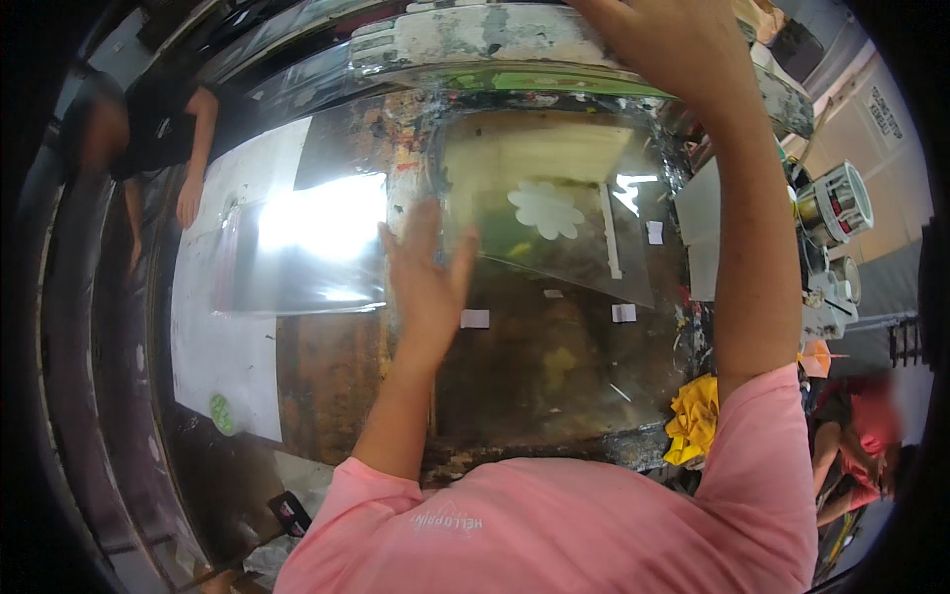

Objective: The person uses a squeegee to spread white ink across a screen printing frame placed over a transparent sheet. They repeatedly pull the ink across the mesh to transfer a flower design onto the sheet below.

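Note:
My left hand [427,282] is open, fingers spread and slightly blurred, over the seam between the brown worn board and the dark glossy work surface [515,386]. Just left of it lies a stack of clear plastic sheets [297,272] with strong glare. To its right, a transparent sheet [579,265] with a slanted lower edge covers part of the glossy surface, where a pale scalloped shape [546,210] shows. My right hand [673,45] reaches far forward near a paint-stained bar [475,45]; the upper edge of the picture cuts off its fingers.
Small white tabs [475,319] lie on the surface. A crumpled yellow cloth [693,421] sits at the right edge, with paint-smeared containers [839,203] beyond. White paper [228,356] lies left, near a green object [221,414]. One person [148,129] is at left, another [861,436] at right.

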`<action>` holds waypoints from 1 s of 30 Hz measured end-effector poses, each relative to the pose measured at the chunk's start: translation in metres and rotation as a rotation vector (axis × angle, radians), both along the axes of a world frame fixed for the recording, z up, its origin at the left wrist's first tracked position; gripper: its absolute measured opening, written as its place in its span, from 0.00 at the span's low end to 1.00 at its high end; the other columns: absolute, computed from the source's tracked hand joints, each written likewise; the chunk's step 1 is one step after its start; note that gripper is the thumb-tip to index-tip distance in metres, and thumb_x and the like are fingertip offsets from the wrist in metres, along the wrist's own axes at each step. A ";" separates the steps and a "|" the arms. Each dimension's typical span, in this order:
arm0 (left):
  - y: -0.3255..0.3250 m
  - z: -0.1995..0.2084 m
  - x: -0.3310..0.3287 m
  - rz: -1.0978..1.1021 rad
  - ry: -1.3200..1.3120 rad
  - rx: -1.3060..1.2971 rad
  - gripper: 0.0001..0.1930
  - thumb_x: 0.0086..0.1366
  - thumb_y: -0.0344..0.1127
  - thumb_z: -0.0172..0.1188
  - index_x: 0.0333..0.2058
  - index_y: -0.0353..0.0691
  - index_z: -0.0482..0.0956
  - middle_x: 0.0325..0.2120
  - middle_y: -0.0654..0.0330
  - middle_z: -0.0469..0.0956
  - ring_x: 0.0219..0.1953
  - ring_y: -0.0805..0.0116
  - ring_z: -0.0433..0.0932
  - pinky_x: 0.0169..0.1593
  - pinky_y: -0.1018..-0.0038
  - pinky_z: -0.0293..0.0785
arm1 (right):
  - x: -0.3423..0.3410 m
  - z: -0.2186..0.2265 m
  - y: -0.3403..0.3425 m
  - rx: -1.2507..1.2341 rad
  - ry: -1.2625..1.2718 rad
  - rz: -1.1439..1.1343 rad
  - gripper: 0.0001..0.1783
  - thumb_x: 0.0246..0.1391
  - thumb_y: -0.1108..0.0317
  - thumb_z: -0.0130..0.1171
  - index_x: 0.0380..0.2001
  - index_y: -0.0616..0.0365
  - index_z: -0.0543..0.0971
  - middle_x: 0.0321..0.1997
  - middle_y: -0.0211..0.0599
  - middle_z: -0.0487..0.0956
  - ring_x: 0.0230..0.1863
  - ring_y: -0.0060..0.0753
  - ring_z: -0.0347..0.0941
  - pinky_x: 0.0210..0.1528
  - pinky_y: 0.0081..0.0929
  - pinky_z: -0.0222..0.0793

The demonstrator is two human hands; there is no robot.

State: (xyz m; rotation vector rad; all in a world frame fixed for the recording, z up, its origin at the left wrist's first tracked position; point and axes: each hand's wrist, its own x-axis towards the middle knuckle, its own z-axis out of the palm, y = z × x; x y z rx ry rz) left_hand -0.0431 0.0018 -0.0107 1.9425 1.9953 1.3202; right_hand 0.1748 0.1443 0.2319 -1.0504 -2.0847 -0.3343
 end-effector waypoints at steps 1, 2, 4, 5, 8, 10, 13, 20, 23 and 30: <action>0.000 0.004 -0.011 0.064 -0.083 -0.090 0.32 0.72 0.48 0.66 0.63 0.26 0.76 0.64 0.40 0.78 0.71 0.44 0.72 0.81 0.43 0.34 | 0.000 0.000 0.001 -0.011 -0.010 0.008 0.35 0.65 0.40 0.56 0.18 0.62 0.80 0.20 0.50 0.78 0.24 0.56 0.73 0.38 0.44 0.66; 0.000 0.007 -0.029 0.101 -0.111 -0.105 0.30 0.72 0.45 0.66 0.64 0.27 0.76 0.64 0.40 0.77 0.70 0.44 0.72 0.81 0.44 0.36 | 0.000 0.001 0.000 -0.018 -0.012 0.011 0.35 0.65 0.39 0.56 0.18 0.62 0.80 0.19 0.50 0.78 0.24 0.55 0.73 0.35 0.43 0.66; -0.001 0.001 -0.072 0.175 -0.086 -0.133 0.29 0.72 0.42 0.66 0.64 0.28 0.76 0.65 0.41 0.77 0.70 0.44 0.72 0.81 0.44 0.37 | 0.000 0.000 -0.004 -0.027 -0.015 -0.014 0.36 0.65 0.39 0.56 0.17 0.63 0.79 0.19 0.48 0.78 0.23 0.51 0.73 0.35 0.42 0.66; -0.008 -0.005 -0.098 0.232 -0.035 -0.152 0.28 0.72 0.41 0.66 0.65 0.29 0.76 0.65 0.41 0.77 0.71 0.43 0.71 0.81 0.44 0.38 | -0.003 -0.001 -0.006 -0.031 -0.017 -0.026 0.37 0.65 0.38 0.56 0.17 0.63 0.79 0.18 0.47 0.78 0.23 0.49 0.73 0.35 0.42 0.66; -0.031 -0.031 -0.183 0.355 0.109 -0.116 0.27 0.72 0.39 0.65 0.66 0.32 0.76 0.65 0.43 0.77 0.72 0.45 0.70 0.80 0.42 0.38 | -0.005 -0.001 -0.023 -0.183 0.026 -0.077 0.37 0.67 0.37 0.54 0.20 0.61 0.82 0.18 0.47 0.78 0.23 0.48 0.75 0.39 0.45 0.68; -0.047 -0.046 -0.240 0.413 0.211 -0.079 0.29 0.73 0.40 0.65 0.68 0.33 0.74 0.66 0.45 0.76 0.74 0.47 0.67 0.79 0.37 0.37 | -0.009 -0.002 -0.035 -0.088 0.020 -0.045 0.34 0.67 0.37 0.56 0.27 0.60 0.84 0.20 0.48 0.80 0.25 0.53 0.77 0.38 0.47 0.68; -0.064 -0.058 -0.305 0.535 0.283 -0.184 0.36 0.73 0.47 0.64 0.72 0.34 0.68 0.73 0.45 0.68 0.78 0.46 0.60 0.77 0.30 0.37 | -0.013 0.001 -0.052 0.035 -0.052 0.020 0.34 0.68 0.38 0.58 0.31 0.64 0.84 0.21 0.53 0.78 0.24 0.57 0.76 0.32 0.46 0.68; -0.089 -0.019 -0.331 0.826 0.341 -0.571 0.51 0.67 0.62 0.66 0.80 0.47 0.54 0.81 0.45 0.48 0.82 0.38 0.43 0.74 0.22 0.37 | -0.023 0.024 -0.102 -0.025 -0.058 -0.089 0.35 0.63 0.36 0.60 0.24 0.61 0.81 0.26 0.51 0.81 0.32 0.56 0.78 0.53 0.51 0.65; -0.104 -0.004 -0.303 0.894 0.399 -0.424 0.50 0.68 0.65 0.61 0.80 0.47 0.54 0.80 0.45 0.50 0.82 0.38 0.43 0.75 0.23 0.34 | -0.026 0.019 -0.128 -0.081 -0.100 -0.142 0.34 0.64 0.37 0.61 0.24 0.62 0.80 0.26 0.49 0.80 0.33 0.55 0.78 0.50 0.47 0.62; -0.140 -0.030 -0.226 0.189 0.678 -0.043 0.35 0.80 0.51 0.48 0.79 0.43 0.56 0.80 0.53 0.53 0.83 0.45 0.44 0.74 0.21 0.23 | -0.025 -0.003 -0.135 0.052 -0.076 -0.054 0.33 0.65 0.40 0.61 0.25 0.64 0.79 0.29 0.52 0.81 0.31 0.58 0.71 0.45 0.44 0.61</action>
